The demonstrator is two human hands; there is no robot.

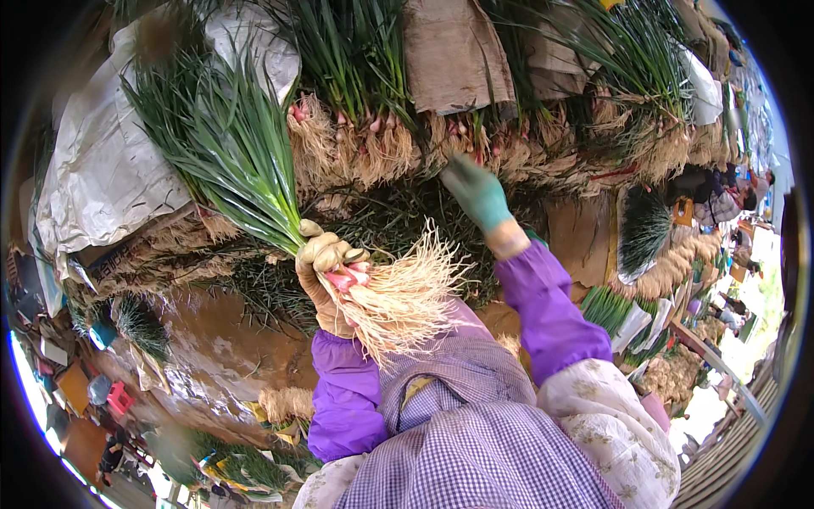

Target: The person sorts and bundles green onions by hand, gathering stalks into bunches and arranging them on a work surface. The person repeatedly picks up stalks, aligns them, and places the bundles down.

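Observation:
My left hand, in a soiled tan glove, is closed around a bunch of green allium plants just above the pinkish bulbs. The long leaves fan to the upper left, and the pale, stringy roots spread to the right. My right hand wears a green glove and is blurred. It reaches toward the roots of the stacked bunches; whether it touches them, or how its fingers are set, cannot be made out. Purple sleeve covers are on both forearms.
Stacked allium bunches line the far side, partly under brown sacking and a white plastic sheet. Loose green leaves litter the ground before me. Wet brown floor lies at left. People are at the far right.

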